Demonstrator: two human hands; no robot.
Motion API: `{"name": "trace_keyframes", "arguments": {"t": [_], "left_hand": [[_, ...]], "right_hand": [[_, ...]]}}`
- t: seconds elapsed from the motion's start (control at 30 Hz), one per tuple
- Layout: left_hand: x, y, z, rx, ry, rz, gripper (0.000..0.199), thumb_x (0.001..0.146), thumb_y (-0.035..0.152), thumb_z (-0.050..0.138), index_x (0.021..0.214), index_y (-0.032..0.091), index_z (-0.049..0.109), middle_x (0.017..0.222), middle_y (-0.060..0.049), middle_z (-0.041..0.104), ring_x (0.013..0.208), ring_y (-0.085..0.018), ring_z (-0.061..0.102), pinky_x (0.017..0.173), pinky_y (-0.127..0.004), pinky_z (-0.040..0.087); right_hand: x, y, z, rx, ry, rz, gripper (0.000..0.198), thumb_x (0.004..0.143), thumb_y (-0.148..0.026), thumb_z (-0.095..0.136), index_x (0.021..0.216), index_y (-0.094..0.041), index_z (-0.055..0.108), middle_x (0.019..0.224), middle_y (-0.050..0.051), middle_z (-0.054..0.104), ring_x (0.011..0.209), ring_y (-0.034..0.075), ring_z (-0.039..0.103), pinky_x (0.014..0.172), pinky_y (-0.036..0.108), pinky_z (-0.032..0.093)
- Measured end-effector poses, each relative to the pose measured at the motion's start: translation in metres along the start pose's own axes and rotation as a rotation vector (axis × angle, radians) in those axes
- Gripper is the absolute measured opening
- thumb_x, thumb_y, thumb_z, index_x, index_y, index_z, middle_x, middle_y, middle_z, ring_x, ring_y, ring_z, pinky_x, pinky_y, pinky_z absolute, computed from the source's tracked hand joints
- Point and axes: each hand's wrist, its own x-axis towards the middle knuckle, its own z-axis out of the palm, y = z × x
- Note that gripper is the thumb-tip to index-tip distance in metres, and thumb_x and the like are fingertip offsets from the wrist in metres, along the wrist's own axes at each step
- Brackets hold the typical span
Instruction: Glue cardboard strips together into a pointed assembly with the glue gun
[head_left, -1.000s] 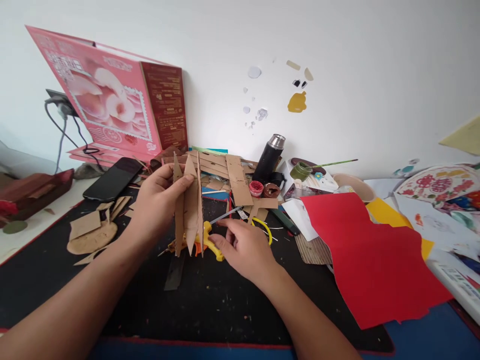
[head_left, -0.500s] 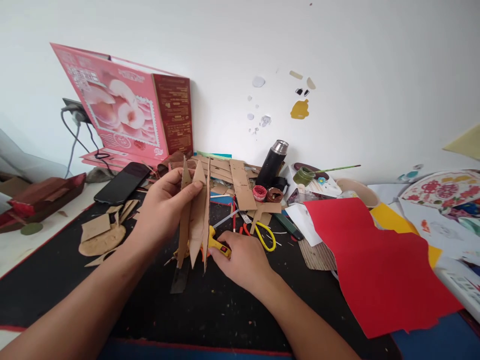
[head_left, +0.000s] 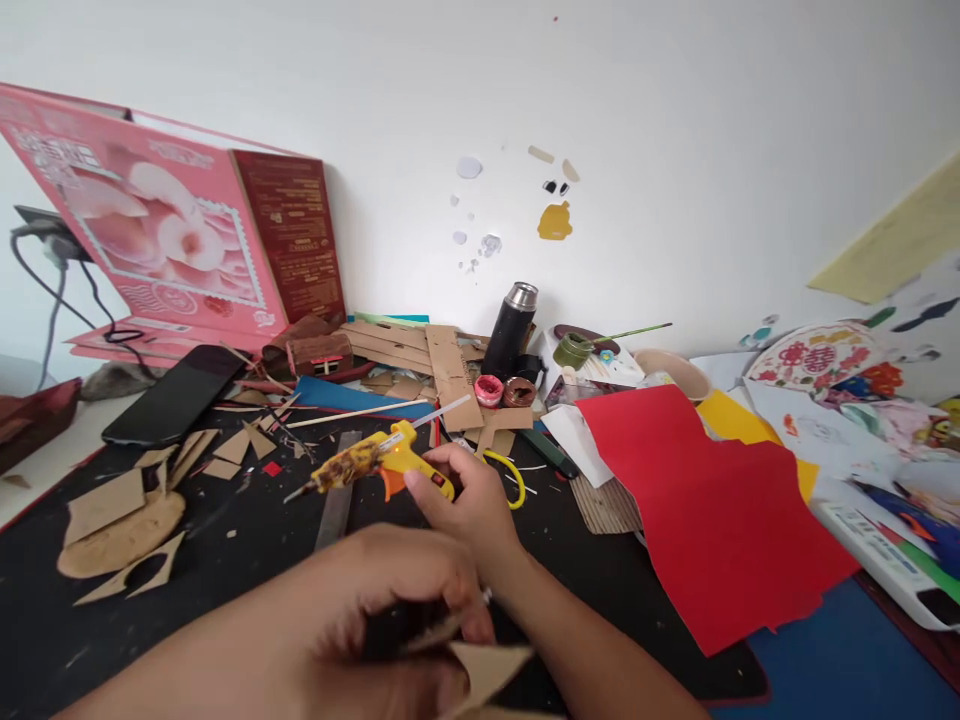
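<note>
yellow plastic marks the glue gun, lifted just above the black mat near the middle of the desk, its nozzle pointing left and a clear glue stick poking out the back toward the upper right. the right hand is wrapped around its orange-trimmed handle, fingers closed on the grip. close to the camera, low in the head view, the left hand is curled around a cardboard piece, whose pointed brown tip juts out to the right over the right forearm; the fingers are pressed tight on it. the two hands sit near each other, left in front of right, not touching as far as can be seen.

just right of the glue gun lie yellow-handled scissors. cardboard scraps are scattered on the left part of the mat, with a dark phone beyond them. a red paper sheet covers the right side. at the back stand a black flask, two small paint pots, and a pink box leaning against the white wall.
</note>
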Motion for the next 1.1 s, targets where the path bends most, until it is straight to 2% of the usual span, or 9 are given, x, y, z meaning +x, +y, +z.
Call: {"name": "trace_keyframes", "arguments": {"t": [0.07,0.17,0.27,0.4,0.53,0.67,0.8,0.97,1.1], "left_hand": [[0.006,-0.002,0.009,0.019,-0.097,-0.036,0.006,0.095,0.027,0.07,0.1,0.025,0.067,0.087,0.001,0.068,0.075,-0.014,0.057,0.066,-0.023,0.045],[0.016,-0.005,0.014,0.043,-0.107,-0.143,0.007,0.091,0.019,0.068,0.096,0.024,0.067,0.083,0.003,0.064,0.073,-0.014,0.053,0.066,-0.025,0.041],[0.023,-0.009,0.008,-0.011,-0.046,-0.206,0.004,0.095,0.024,0.064,0.092,0.022,0.063,0.078,0.005,0.054,0.072,-0.014,0.046,0.065,-0.026,0.037],[0.025,-0.019,-0.008,-0.124,0.138,-0.197,0.026,0.098,0.042,0.067,0.085,0.021,0.06,0.078,0.005,0.044,0.074,-0.015,0.04,0.068,-0.027,0.037],[0.027,-0.032,-0.019,-0.198,0.3,-0.211,0.029,0.095,0.047,0.074,0.087,0.02,0.068,0.084,0.001,0.053,0.082,-0.018,0.048,0.078,-0.028,0.044],[0.03,-0.039,-0.021,-0.315,0.451,-0.201,0.029,0.088,0.049,0.083,0.089,0.021,0.074,0.096,-0.003,0.065,0.095,-0.022,0.059,0.091,-0.032,0.051],[0.03,-0.041,-0.02,-0.376,0.491,-0.229,0.034,0.084,0.054,0.087,0.097,0.024,0.079,0.098,-0.003,0.07,0.095,-0.023,0.063,0.091,-0.032,0.055],[0.028,-0.04,-0.018,-0.34,0.547,-0.241,0.038,0.082,0.06,0.088,0.09,0.024,0.081,0.089,-0.003,0.07,0.086,-0.021,0.062,0.082,-0.028,0.056],[0.028,-0.039,-0.017,-0.34,0.56,-0.221,0.036,0.082,0.058,0.088,0.097,0.026,0.084,0.096,-0.004,0.075,0.093,-0.024,0.067,0.089,-0.032,0.059]], "right_hand": [[0.005,0.001,-0.004,0.128,0.049,0.059,0.032,0.087,-0.05,0.078,0.096,-0.019,0.075,0.072,-0.002,0.067,0.063,0.015,0.056,0.058,0.026,0.042],[0.013,-0.001,-0.011,0.37,0.016,0.205,0.04,0.083,-0.057,0.081,0.089,-0.019,0.069,0.059,-0.007,0.055,0.048,0.01,0.043,0.048,0.024,0.033],[0.019,-0.005,-0.019,0.599,0.026,0.279,0.046,0.078,-0.06,0.086,0.085,-0.019,0.066,0.057,-0.008,0.054,0.043,0.007,0.039,0.045,0.022,0.026],[0.021,-0.009,-0.024,0.797,0.036,0.313,0.05,0.069,-0.056,0.095,0.082,-0.018,0.066,0.061,-0.007,0.057,0.044,0.006,0.041,0.044,0.02,0.025],[0.018,-0.014,-0.025,0.831,0.012,0.331,0.047,0.069,-0.053,0.096,0.088,-0.018,0.07,0.064,-0.007,0.058,0.049,0.008,0.043,0.046,0.02,0.031],[0.014,-0.021,-0.026,0.801,-0.02,0.294,0.049,0.069,-0.055,0.097,0.087,-0.018,0.071,0.067,-0.005,0.06,0.051,0.007,0.041,0.046,0.02,0.028],[0.012,-0.025,-0.026,0.814,-0.032,0.268,0.052,0.068,-0.058,0.099,0.089,-0.019,0.071,0.065,-0.006,0.058,0.051,0.007,0.04,0.046,0.02,0.027],[0.013,-0.02,-0.025,0.846,-0.097,0.29,0.053,0.069,-0.058,0.099,0.094,-0.019,0.073,0.065,-0.007,0.057,0.049,0.008,0.04,0.044,0.021,0.027],[0.014,-0.017,-0.026,0.847,-0.142,0.301,0.055,0.071,-0.059,0.098,0.098,-0.019,0.072,0.065,-0.007,0.057,0.048,0.008,0.04,0.043,0.021,0.027]]}}
